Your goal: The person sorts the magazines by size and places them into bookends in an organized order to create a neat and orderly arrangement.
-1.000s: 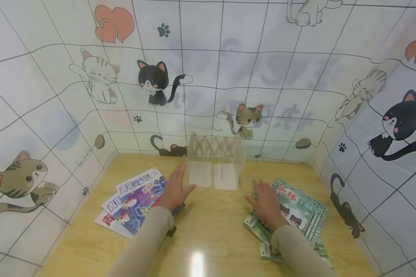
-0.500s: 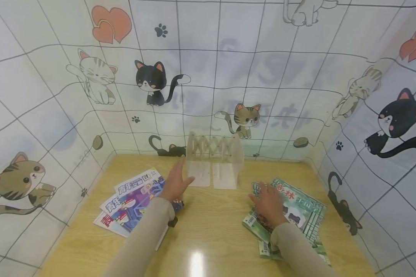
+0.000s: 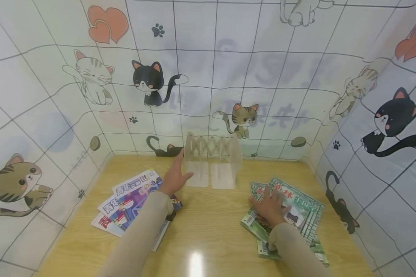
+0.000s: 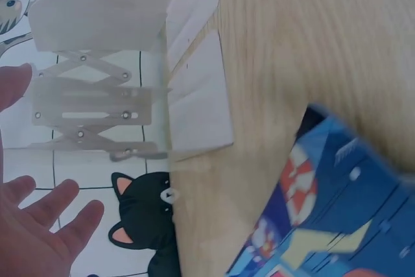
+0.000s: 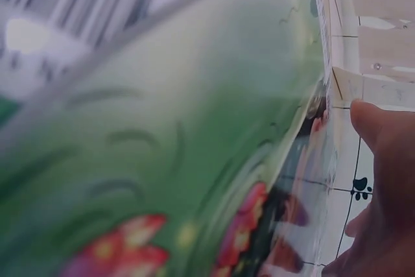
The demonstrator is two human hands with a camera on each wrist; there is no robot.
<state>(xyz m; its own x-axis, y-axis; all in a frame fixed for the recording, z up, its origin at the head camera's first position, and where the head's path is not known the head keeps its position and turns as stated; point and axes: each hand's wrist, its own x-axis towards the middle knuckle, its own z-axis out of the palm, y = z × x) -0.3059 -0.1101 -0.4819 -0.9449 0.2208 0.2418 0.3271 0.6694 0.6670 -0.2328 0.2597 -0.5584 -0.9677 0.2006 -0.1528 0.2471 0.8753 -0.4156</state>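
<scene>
A whitish expandable book stand (image 3: 211, 175) with a scissor lattice back stands near the rear wall. My left hand (image 3: 173, 177) reaches to its left side, fingers extended and thumb apart; in the left wrist view the hand (image 4: 42, 238) is beside the stand (image 4: 97, 111), and contact cannot be made out. Behind that forearm lies a fanned group of purple and blue magazines (image 3: 131, 209). My right hand (image 3: 271, 207) is over the green magazines (image 3: 306, 209), with fingers spread. Close up, the right wrist view has a green magazine cover (image 5: 162, 141) and the hand (image 5: 389, 180).
All of it lies on a wood-grain table (image 3: 208, 231). A cat-print sheet (image 3: 208, 77) surrounds the table at the back and on both sides.
My left hand has moved forward toward the stand's left side. My right hand has shifted slightly right and its fingers have spread over the green magazines. The whole view has drifted a little.
</scene>
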